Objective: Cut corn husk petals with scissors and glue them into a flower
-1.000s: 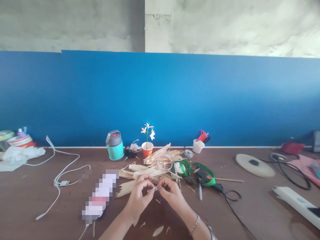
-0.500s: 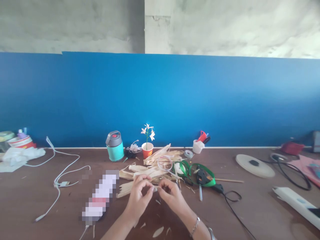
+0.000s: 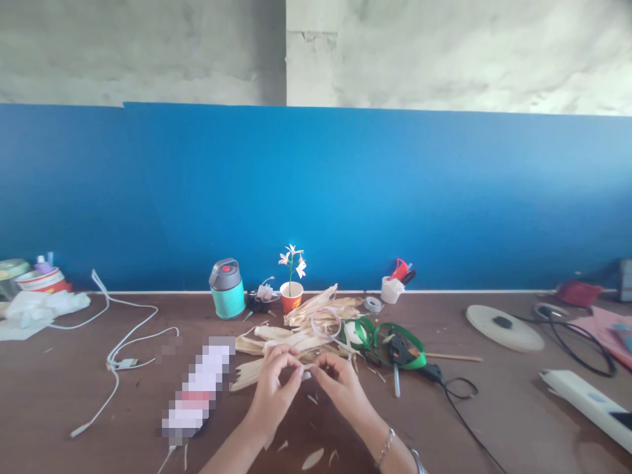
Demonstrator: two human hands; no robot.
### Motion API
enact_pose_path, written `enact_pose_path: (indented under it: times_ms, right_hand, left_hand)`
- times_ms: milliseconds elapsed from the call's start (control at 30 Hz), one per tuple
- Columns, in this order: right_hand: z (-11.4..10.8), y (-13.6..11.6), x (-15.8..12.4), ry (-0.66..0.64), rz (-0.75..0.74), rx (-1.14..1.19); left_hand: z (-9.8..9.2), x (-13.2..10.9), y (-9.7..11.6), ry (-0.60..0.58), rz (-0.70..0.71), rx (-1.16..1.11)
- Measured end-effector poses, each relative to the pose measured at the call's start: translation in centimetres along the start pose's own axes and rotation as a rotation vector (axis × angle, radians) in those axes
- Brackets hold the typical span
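Both my hands meet over the brown table [image 3: 74,368] just in front of a pile of dry corn husks [image 3: 291,336]. My left hand [image 3: 274,385] and my right hand [image 3: 340,385] are curled, with thumbs and forefingers pinching a small pale husk piece [image 3: 307,370] between them. The piece is tiny and partly hidden by my fingertips. A bracelet sits on my right wrist. Small husk trimmings [image 3: 312,456] lie on the table near my forearms.
Behind the husks stand a teal jar [image 3: 227,288], a red cup with a husk flower [image 3: 291,283] and a white pen cup [image 3: 392,284]. Green ribbon [image 3: 395,339], a glue gun and black cord lie right; white cables [image 3: 118,342] left; a round lid [image 3: 503,326] far right.
My hands have stayed in place, the fingertips shifting slightly as they work the small piece. Nothing else has moved.
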State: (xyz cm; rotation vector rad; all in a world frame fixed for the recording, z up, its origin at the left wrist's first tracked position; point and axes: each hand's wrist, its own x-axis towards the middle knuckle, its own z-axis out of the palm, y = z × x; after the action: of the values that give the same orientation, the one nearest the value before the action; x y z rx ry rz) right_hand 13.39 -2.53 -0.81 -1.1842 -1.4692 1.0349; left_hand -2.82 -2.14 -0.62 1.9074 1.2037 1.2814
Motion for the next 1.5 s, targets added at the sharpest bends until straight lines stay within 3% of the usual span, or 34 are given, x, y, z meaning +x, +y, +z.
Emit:
enact_pose_path:
  times_ms: [333, 467, 700, 1267, 1367, 1500]
  right_hand:
    - [0.0, -0.2, 0.1, 0.013, 0.007, -0.045]
    - [0.1, -0.4, -0.1, 0.052, -0.136, -0.115]
    - [0.3, -0.6, -0.5, 0.073, -0.347, -0.494]
    - [1.3, 0.3, -0.5, 0.402, -0.411, -0.783]
    - [0.6, 0.3, -0.3, 0.477, -0.367, -0.758]
    - [0.1, 0.3, -0.1, 0.321, -0.369, -0.516]
  left_hand:
    - [-0.2, 0.2, 0.1, 0.075, 0.052, 0.093]
    - [-0.2, 0.1, 0.2, 0.045, 0.119, 0.182]
    - [0.2, -0.3, 0.7, 0.031, 0.217, 0.342]
    - [1.2, -0.8, 0.6, 0.272, 0.241, 0.444]
    - [0.7, -0.5, 0.2, 0.311, 0.188, 0.445]
    - [0.2, -0.1, -0.2, 0.254, 0.166, 0.385]
